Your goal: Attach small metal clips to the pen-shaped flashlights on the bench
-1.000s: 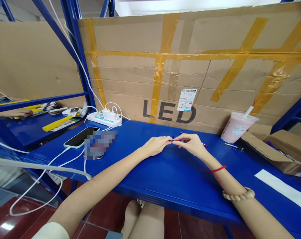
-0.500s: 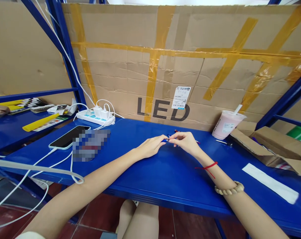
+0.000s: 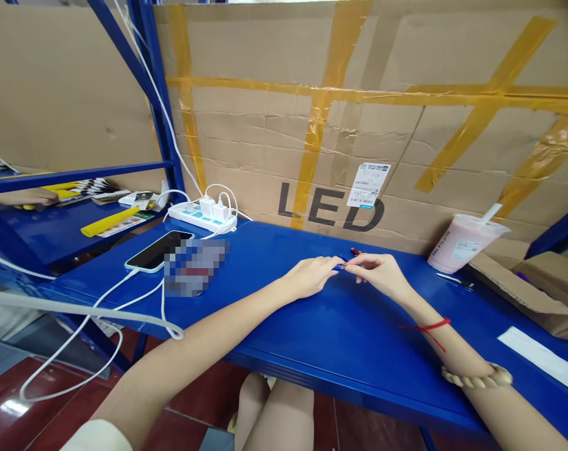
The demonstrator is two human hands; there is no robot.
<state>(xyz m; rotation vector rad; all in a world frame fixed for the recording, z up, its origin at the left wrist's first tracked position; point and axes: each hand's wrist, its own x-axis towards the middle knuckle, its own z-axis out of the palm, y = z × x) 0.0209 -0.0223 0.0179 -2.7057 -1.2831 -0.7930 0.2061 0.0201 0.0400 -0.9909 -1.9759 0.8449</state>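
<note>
My left hand (image 3: 311, 277) is closed around a small blue pen (image 3: 339, 267) over the middle of the blue table. My right hand (image 3: 380, 274) meets it from the other side, thumb and fingertips pinching the pen's near end. Fingers cover most of the pen, so its full shape is hidden. Just behind the right hand, a red pen (image 3: 355, 252) lies on the table, partly covered.
A pink drink cup (image 3: 465, 244) stands at right, beside a pen (image 3: 454, 281), an open cardboard box (image 3: 542, 294) and a white strip (image 3: 545, 360). Leftward are a phone (image 3: 158, 250), a power strip (image 3: 202, 217) and cables. Another person's hand (image 3: 42, 196) rests far left.
The view has swung left, so everything appears shifted rightward. Both hands stay together on the blue pen, with only slight finger movement.
</note>
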